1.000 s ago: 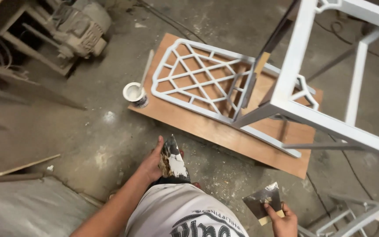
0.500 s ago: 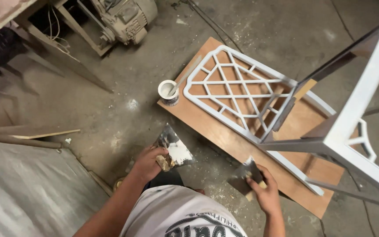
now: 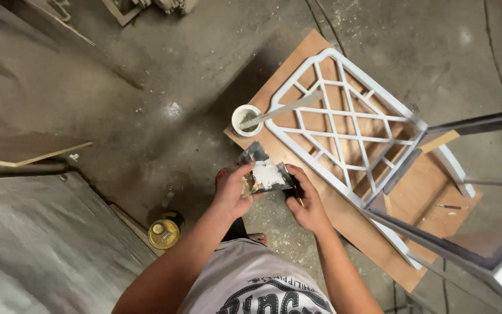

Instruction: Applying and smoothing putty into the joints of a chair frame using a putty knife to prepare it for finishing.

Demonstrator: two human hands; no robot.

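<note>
Two hands meet over floor, just before plywood board (image 3: 297, 75). Left hand (image 3: 235, 192) grips putty knife (image 3: 261, 168) loaded with white filler; right hand (image 3: 304, 200) closed on dark scraper, mostly hidden. White lattice frame (image 3: 344, 116) lies on board; small cup (image 3: 245, 119) beside it.

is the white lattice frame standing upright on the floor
No, the white lattice frame lies flat on a brown board on the floor, beyond the putty blade between both hands.

I see a dusty grey concrete floor (image 3: 146, 75). Directly on it: a brown plywood board (image 3: 419, 203) bearing a white lattice frame (image 3: 344, 122) and a small white cup (image 3: 246, 119); a yellow-lidded can (image 3: 162, 232); a loose board offcut (image 3: 24, 148) at left.
</note>
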